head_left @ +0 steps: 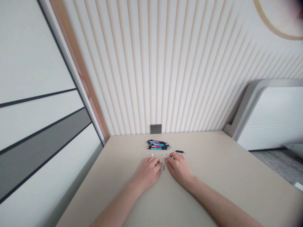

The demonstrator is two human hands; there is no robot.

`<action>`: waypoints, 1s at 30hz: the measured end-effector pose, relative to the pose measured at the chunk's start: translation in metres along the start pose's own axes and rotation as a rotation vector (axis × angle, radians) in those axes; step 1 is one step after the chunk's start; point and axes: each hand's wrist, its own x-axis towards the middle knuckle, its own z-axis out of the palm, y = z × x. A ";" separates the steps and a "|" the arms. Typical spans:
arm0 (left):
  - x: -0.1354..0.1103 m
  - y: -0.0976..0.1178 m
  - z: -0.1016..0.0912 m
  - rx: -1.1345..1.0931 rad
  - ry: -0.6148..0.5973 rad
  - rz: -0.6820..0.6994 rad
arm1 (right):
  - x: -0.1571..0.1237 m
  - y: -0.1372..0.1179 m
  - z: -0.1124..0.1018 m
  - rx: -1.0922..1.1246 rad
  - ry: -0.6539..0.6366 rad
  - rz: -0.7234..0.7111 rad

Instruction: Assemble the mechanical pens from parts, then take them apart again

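Note:
My right hand [179, 166] is closed, its fingertips pinching a thin pale rod [163, 155] that looks like a pen refill and points to the far left. Opposite it, my left hand [149, 170] rests low on the table with its fingers curled in; what they hold, if anything, is hidden. Between the hands lies a small dark, spring-like piece [163, 167]. A little white piece [151, 155] shows just beyond the left fingers. Past the right hand lies a black pen part [180, 151] with a narrow tip.
Several pens [158, 145] in red, blue and black lie in a pile towards the back of the beige table [213, 170]. A dark wall socket [156, 129] is set in the ribbed wall behind. A white cabinet stands at left, a padded bed headboard [272, 110] at right.

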 end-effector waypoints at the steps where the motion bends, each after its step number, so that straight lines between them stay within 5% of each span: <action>1: 0.000 0.000 0.000 0.002 -0.008 0.002 | 0.000 0.003 0.000 0.010 -0.003 0.019; 13: 0.002 -0.004 0.007 0.039 0.020 0.074 | 0.001 0.031 -0.020 0.071 -0.239 0.279; 23: 0.006 -0.002 0.013 0.043 -0.011 0.135 | 0.003 0.081 -0.021 -0.010 -0.141 0.358; 30: 0.003 0.012 0.002 -0.063 0.082 0.222 | 0.006 0.075 -0.019 0.153 -0.060 0.294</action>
